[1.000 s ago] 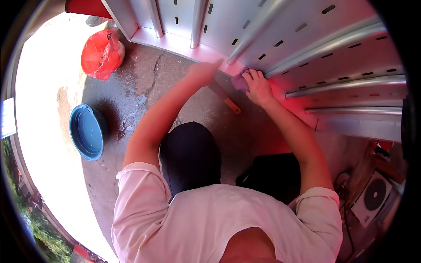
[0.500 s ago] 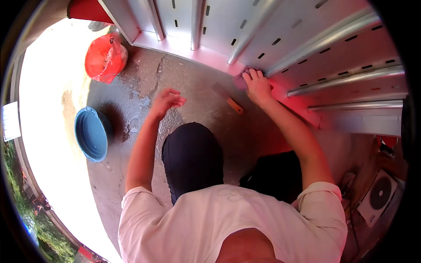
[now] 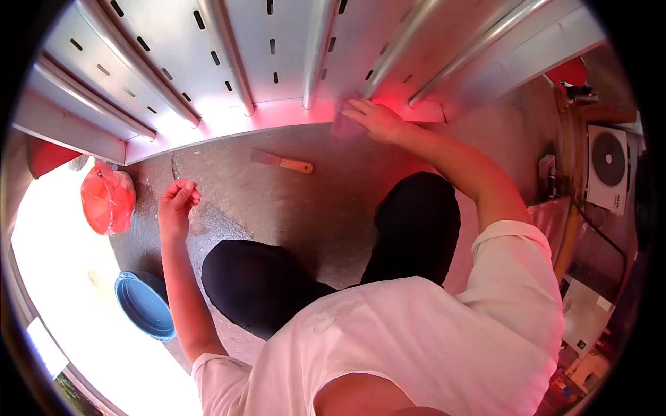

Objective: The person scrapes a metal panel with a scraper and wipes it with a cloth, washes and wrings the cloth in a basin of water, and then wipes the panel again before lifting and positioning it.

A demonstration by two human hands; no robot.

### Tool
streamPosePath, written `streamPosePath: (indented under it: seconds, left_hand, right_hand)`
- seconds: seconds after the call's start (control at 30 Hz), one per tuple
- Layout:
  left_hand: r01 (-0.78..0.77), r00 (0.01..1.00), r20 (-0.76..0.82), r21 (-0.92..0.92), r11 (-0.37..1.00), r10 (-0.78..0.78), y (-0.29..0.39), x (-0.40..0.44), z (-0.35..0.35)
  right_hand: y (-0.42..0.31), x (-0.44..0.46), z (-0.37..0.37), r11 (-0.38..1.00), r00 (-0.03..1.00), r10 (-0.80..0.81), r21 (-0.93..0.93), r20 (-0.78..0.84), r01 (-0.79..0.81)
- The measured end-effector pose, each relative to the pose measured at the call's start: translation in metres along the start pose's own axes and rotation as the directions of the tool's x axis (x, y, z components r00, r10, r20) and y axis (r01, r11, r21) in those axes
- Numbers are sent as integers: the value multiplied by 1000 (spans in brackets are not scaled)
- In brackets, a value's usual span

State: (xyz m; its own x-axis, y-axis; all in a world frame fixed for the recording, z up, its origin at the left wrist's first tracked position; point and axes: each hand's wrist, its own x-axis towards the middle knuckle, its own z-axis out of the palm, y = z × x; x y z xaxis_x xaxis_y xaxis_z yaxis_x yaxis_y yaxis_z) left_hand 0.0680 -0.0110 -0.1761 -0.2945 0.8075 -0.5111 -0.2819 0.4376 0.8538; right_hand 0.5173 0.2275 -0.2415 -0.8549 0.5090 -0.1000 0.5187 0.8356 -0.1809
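My right hand (image 3: 377,119) presses a purplish cloth (image 3: 347,123) against the metal frame's lower ledge (image 3: 277,115); the cloth is partly blurred and half covered by the fingers. My left hand (image 3: 179,202) is held out over the floor on the left. Its fingers are curled in against the thumb, with nothing visible in them. Between the two hands, a scraper (image 3: 297,166) with an orange handle and flat blade lies on the concrete.
Slotted metal panels with round bars (image 3: 312,55) rise in front. A red plastic bag (image 3: 107,199) stands at the left, with a blue basin (image 3: 144,305) nearer me. The floor has wet patches (image 3: 218,220). At the right is a white fan unit (image 3: 608,166).
My view has turned to the right. The right hand has moved with the cloth along the ledge, and the left hand's fingers have curled in from a looser spread.
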Motion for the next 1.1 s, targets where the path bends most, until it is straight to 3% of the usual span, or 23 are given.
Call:
streamPosePath:
  seconds: [0.07,0.1,0.2,0.33,0.43,0.53,0.57,0.67,0.7,0.73,0.8,0.93,1.0,1.1]
  left_hand:
    - [1,998,60,110,994,-8,10,6,19]
    - [8,996,86,170,985,-23,15,11,25]
    - [-9,983,177,343,939,-56,32,23,53]
    - [-85,945,311,520,850,-96,60,31,111]
    - [-84,906,377,606,791,-192,63,43,159]
    - [-94,857,441,642,761,-266,47,56,207]
    - [-92,840,453,664,742,-300,42,58,224]
    - [-121,795,482,722,681,-369,21,60,267]
    - [-131,762,514,719,683,-395,15,62,275]
    - [-100,767,517,681,725,-379,10,62,283]
    - [-22,783,511,594,804,-356,-4,59,295]
    - [278,847,407,211,937,-343,-23,58,347]
    - [272,840,501,-55,961,-209,-44,55,383]
    - [352,846,494,-231,907,-203,-88,56,402]
  right_hand:
    - [-10,-1,7,996,997,57,-71,-48,-60]
    - [-17,3,0,991,992,125,-47,9,-125]
    - [-12,1,-9,988,986,132,68,101,-139]
    - [22,-48,-15,955,989,141,260,30,-144]
    - [57,-100,-13,849,850,526,61,14,-526]
    - [68,-133,11,935,905,348,17,-245,-355]
    - [58,-134,0,908,883,417,48,-217,-417]
    - [68,-139,8,912,875,396,228,-278,-341]
    - [69,-145,9,874,859,465,267,-213,-407]
    - [72,-150,2,757,832,548,473,-85,-451]
    - [74,-160,-9,386,776,592,769,217,-509]
    - [29,-162,-23,10,838,482,954,257,-299]
    - [-1,-148,-35,-235,860,430,954,273,-185]
    - [-22,-146,-11,-251,919,375,968,125,-29]
